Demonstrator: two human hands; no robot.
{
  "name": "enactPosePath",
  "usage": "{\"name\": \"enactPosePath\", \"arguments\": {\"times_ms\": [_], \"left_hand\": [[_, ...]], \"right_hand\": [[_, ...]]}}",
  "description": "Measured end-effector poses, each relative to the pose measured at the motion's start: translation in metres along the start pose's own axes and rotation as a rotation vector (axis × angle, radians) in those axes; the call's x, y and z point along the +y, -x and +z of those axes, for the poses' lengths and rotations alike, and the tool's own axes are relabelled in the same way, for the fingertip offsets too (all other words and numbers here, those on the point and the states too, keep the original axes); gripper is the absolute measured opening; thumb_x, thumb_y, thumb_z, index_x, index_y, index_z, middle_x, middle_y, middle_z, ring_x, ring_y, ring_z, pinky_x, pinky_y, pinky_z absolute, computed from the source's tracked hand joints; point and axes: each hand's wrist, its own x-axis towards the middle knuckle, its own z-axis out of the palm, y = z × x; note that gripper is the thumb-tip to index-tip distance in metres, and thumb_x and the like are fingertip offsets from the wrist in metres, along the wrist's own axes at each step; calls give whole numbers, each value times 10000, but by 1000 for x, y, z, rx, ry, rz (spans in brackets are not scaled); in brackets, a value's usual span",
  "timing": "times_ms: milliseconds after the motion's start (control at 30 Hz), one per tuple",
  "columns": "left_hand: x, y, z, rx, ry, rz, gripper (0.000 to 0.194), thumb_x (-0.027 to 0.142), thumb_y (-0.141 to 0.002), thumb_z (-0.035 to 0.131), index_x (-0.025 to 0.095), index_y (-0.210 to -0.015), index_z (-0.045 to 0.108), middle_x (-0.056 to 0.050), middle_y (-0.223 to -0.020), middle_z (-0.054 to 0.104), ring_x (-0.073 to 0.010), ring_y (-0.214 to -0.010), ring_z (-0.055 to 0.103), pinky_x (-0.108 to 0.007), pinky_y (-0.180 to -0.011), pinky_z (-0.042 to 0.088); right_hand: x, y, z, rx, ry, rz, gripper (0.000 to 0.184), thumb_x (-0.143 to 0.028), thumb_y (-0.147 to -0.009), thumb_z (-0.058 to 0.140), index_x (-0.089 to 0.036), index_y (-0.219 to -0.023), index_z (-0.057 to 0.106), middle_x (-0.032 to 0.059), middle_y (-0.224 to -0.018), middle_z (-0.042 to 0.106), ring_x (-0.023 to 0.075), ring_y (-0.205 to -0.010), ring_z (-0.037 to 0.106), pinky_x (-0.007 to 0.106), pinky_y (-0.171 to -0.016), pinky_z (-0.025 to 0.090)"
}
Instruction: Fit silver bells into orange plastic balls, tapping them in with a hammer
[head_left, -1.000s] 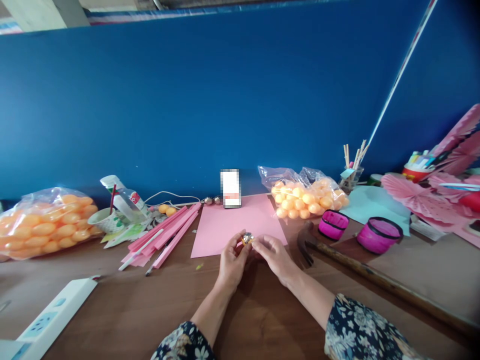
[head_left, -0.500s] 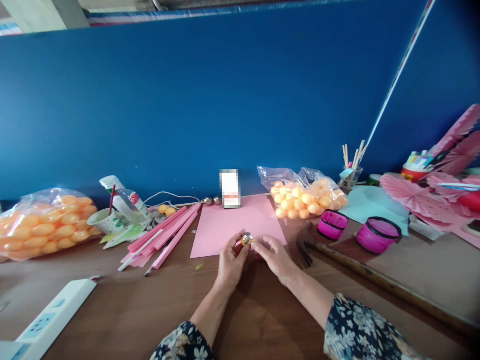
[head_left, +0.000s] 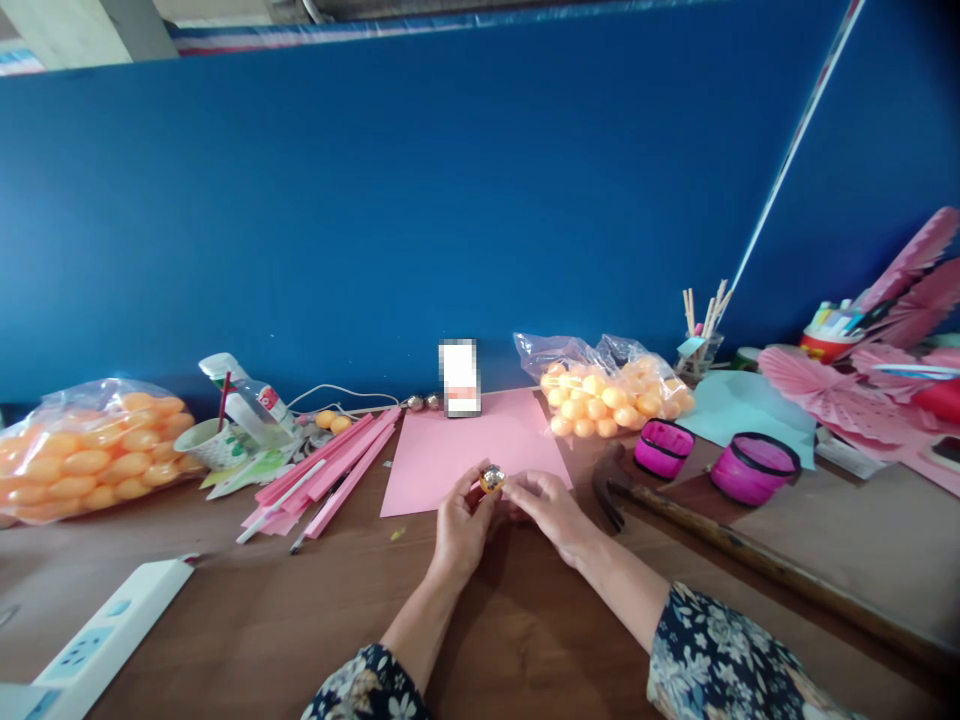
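Observation:
My left hand (head_left: 461,525) and my right hand (head_left: 546,508) meet over the near edge of a pink paper sheet (head_left: 472,445) on a brown table (head_left: 225,620). Between their fingertips they pinch a small round orange-and-silver object (head_left: 492,479). Both hands are closed around it, fingers curled. Floral sleeves cover both forearms.
Bags of orange balls lie at the left (head_left: 82,450) and behind right (head_left: 615,395). Pink paper strips (head_left: 330,465), a bottle (head_left: 247,395), a paper cup (head_left: 206,440), a white power strip (head_left: 97,640), two pink tubs (head_left: 664,448) (head_left: 754,467), a hammer (head_left: 720,545), pink paper fans (head_left: 862,390).

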Motion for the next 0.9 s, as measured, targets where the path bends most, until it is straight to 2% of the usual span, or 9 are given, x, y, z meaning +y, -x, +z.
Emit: {"name": "enactPosePath", "arguments": {"times_ms": [900], "left_hand": [[-5, 1, -1, 25, -109, 89, 439, 263, -687, 636, 163, -1101, 531, -101, -1051, 626, -219, -967, 590, -364, -871, 450]], "right_hand": [[4, -2, 2, 97, -10, 14, 293, -421, -629, 669, -136, -691, 638, -5, -580, 585, 105, -526, 533, 249, -542, 456]]}}
